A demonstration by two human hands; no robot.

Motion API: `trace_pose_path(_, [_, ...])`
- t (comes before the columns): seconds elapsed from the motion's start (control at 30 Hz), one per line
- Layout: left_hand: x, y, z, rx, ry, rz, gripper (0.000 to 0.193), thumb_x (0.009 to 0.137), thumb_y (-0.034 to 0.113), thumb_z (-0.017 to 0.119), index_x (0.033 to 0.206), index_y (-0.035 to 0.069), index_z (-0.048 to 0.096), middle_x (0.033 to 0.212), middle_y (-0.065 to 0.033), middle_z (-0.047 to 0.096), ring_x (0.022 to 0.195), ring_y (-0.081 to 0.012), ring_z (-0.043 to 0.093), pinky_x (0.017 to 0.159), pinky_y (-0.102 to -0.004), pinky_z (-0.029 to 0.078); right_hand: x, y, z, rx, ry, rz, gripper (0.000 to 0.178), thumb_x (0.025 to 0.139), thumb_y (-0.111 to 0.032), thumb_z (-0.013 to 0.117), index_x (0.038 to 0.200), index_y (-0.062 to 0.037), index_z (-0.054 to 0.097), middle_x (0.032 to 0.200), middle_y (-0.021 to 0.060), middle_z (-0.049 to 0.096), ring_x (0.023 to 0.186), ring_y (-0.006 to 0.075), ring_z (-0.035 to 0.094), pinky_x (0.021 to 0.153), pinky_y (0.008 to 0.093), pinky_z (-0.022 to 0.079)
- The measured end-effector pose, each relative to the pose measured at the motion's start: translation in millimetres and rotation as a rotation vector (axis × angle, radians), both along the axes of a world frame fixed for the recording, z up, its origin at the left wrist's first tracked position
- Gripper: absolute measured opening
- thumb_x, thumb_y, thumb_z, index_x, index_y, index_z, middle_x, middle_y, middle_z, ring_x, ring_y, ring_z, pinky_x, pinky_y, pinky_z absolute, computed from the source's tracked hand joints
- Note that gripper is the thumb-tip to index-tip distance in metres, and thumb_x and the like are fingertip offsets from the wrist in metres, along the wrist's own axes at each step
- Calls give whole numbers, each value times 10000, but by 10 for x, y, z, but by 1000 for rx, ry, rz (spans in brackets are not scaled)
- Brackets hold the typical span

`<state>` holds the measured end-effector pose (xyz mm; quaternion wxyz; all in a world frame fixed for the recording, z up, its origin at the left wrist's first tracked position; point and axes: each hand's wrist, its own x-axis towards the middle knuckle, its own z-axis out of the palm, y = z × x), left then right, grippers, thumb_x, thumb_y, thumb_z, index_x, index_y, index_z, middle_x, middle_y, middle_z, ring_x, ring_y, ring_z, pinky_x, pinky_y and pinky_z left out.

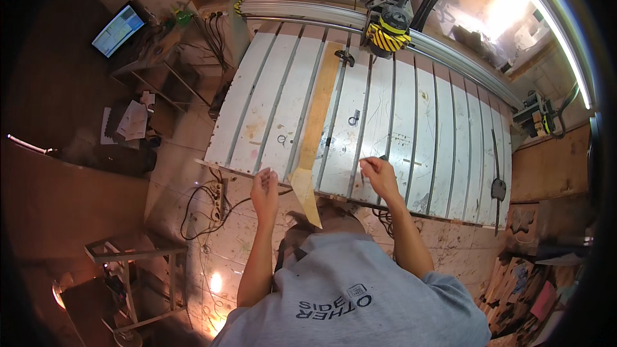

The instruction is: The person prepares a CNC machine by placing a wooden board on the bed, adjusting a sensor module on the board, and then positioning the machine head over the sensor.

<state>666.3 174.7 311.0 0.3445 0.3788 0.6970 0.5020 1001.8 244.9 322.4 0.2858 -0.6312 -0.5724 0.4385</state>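
Note:
A long wooden strip (315, 119) lies lengthwise across the white slotted machine bed. At its near end a paler, angular wooden piece (303, 186) sticks out past the bed's front edge, tapering to a point. Left of that piece, my left hand (264, 194) is raised at the edge, fingers loosely bent and apart, with nothing visible in them. My right hand (380, 178) hovers over the front of the bed, right of the strip. Its fingers are pinched together; whether they hold something small I cannot make out. A dark clamp (345, 58) sits at the strip's far end.
A router head (389, 26) with striped guard hangs from a metal gantry (302, 10) across the back. Small metal parts (353, 117) and a dark long-handled tool (497, 187) lie on the bed (411, 115). Cables and a power strip (218, 199) hang below the front edge.

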Motion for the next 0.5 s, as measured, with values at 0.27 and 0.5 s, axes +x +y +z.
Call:
trace_pose_path(0.27, [435,834,182,94,176,-102,466,961,197,745,1359,-4,610,1249,-223,707,1145,-343,689,1044,-430,518,26,1316,-145,327,-70,-28,322,987,-247,695,1179,6,748,1142,200,747,1020,333,741,876,401,586])
trace_pose_path(0.5, [770,1573,149,-13,421,-189,717,876,267,798,1483,28,502,1463,-252,557,1365,-420,510,1164,-493,414,25,2387,-347,481,-225,29,435,1002,-206,671,1365,26,610,1364,245,605,1232,424,619,1046,477,508])
